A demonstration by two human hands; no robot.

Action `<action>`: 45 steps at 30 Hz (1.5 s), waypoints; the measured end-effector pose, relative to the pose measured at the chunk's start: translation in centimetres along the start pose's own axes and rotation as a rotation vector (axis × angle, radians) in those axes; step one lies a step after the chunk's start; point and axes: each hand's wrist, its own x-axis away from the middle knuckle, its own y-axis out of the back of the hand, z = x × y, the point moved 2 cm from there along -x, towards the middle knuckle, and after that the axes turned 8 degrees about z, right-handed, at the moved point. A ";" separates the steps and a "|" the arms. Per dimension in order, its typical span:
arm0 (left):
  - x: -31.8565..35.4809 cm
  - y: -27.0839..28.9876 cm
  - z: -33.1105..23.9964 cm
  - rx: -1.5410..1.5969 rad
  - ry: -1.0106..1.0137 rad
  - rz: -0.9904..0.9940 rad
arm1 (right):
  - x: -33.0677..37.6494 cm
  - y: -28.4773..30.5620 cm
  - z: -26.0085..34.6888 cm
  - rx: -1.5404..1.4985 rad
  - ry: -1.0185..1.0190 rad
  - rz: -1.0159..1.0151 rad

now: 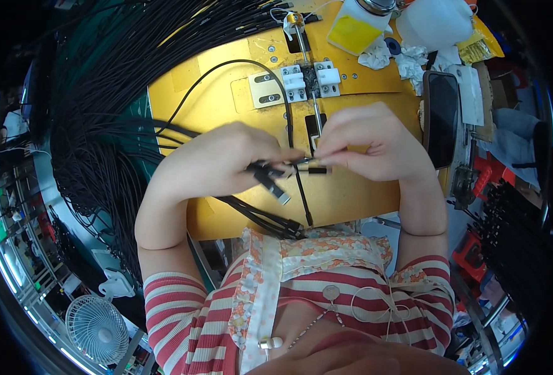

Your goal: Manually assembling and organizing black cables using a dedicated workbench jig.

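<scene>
Gold plate (pixel 364 203) filling the middle of the dial, and what a spread of black cables (pixel 89 144) it meets, piled from 9 o'clock up round to 11! One single cable (pixel 236 61) arcs across the plate from 10 o'clock, over the top and down past the fingers. Now the hands, dead centre: the left hand (pixel 229 159), just on the 10 o'clock side, has its fingers closed round a bunch of cable ends; the right hand (pixel 376 147), at 2 o'clock, brings thumb and forefinger into a narrow pinch beside them, and whether anything sits in it I can't tell. White fan (pixel 97 329) down at 8 o'clock, dark phone (pixel 441 119) lying out past 2, whitish container (pixel 434 25) between 1 and 2, yellow-labelled bottle (pixel 354 31) at 1. White clamp blocks (pixel 294 83) on the plate at 12. And smallest, the black connectors (pixel 270 186), blurred, at the dial's centre, hanging below the left fingers and angled toward 5 o'clock.
</scene>
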 end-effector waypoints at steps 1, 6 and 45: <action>0.2 0.3 -0.9 0.079 0.085 0.108 | 0.1 -0.1 -0.1 -0.097 -0.018 0.107; 0.1 0.1 -0.5 -0.088 0.096 -0.157 | 0.0 0.1 -1.5 0.059 -0.140 -0.070; -2.2 -0.5 3.7 -0.772 0.114 -0.479 | -1.2 -1.3 -2.8 0.606 0.058 -0.103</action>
